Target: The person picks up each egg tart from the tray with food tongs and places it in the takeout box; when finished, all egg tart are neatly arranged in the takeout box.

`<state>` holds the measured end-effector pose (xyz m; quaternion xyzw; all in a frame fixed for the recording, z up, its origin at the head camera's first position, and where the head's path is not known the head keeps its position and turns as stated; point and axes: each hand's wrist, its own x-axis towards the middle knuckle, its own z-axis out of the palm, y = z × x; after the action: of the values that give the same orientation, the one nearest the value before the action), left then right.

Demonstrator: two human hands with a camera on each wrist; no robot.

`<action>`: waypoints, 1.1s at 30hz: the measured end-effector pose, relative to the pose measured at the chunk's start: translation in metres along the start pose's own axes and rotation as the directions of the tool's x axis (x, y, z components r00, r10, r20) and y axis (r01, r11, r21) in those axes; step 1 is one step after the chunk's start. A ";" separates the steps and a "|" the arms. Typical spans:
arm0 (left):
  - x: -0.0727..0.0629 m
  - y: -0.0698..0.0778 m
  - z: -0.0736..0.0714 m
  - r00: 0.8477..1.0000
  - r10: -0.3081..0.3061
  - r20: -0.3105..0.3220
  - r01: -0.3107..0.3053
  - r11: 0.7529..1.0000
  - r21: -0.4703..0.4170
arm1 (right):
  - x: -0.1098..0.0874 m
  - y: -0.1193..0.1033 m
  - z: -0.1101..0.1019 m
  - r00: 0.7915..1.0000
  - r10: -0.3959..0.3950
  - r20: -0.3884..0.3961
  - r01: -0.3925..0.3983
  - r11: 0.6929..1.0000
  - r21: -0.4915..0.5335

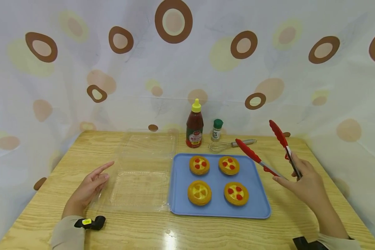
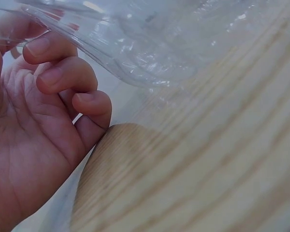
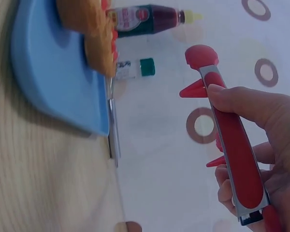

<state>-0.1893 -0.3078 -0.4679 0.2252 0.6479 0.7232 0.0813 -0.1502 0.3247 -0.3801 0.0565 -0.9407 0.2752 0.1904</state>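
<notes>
At the left side of the clear plastic clamshell container, my left hand holds its rim. In the left wrist view, the middle, ring and little fingers are curled below the plastic lip; the thumb's contact is partly hidden. The container lies with its lid laid back. My right hand grips red-tipped metal tongs, their arms spread wide with nothing between them, above the table right of the blue tray. Several tarts sit on the tray: three with red toppings and one with yellow pieces.
Behind the tray stand a sauce bottle with a yellow cap and a green-capped shaker. A metal whisk lies by the tray's back edge. The wooden table ends at a patterned curtain.
</notes>
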 end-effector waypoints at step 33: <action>0.001 0.002 0.001 0.999 -0.024 -0.027 0.024 1.000 -0.016 | 0.048 -0.061 0.047 0.822 -0.210 0.530 0.201 0.977 0.076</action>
<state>-0.1891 -0.3072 -0.4661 0.2069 0.6460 0.7301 0.0829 -0.1964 0.2481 -0.3675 0.2334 -0.9423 0.2345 -0.0511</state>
